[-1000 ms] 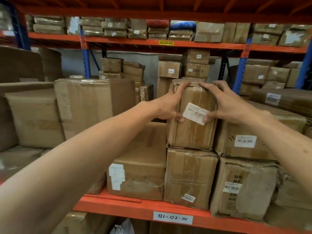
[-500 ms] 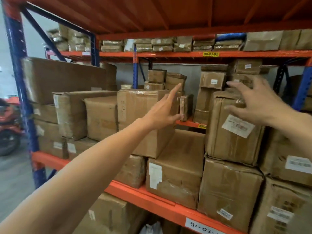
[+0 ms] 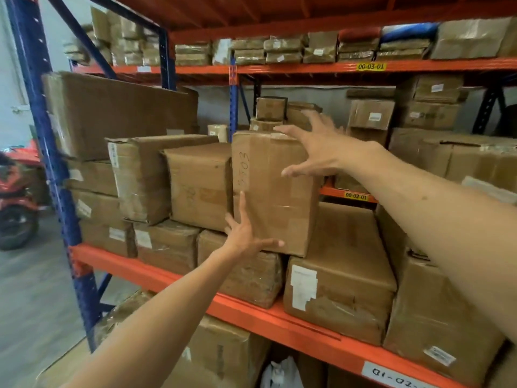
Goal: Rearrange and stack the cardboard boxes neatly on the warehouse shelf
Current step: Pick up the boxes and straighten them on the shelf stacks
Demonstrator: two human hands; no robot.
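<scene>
A: Warehouse racking, orange beams, blue uprights, boxes packed on the middle shelf (image 3: 179, 278). What's diff vs a sec ago?

B: Both hands were on a labelled box further right; now they've let go of it and the view has swung left. They're at the tall box (image 3: 275, 191) w/ "9503" scrawled down its front edge.

A: Hands?

B: Left hand (image 3: 246, 233) spread open at the box's lower left corner, fingers touching the front face. Right hand (image 3: 313, 148) spread wide at the top right edge, thumb low on the front. Neither is clamped yet; hands well apart, one per corner.

A: Where's that box sit?

B: Upright, 2nd layer, on a wrapped box (image 3: 251, 273), overhanging the long flat box (image 3: 344, 273) to its right. Squat box (image 3: 200, 186) touches its left side.
</scene>
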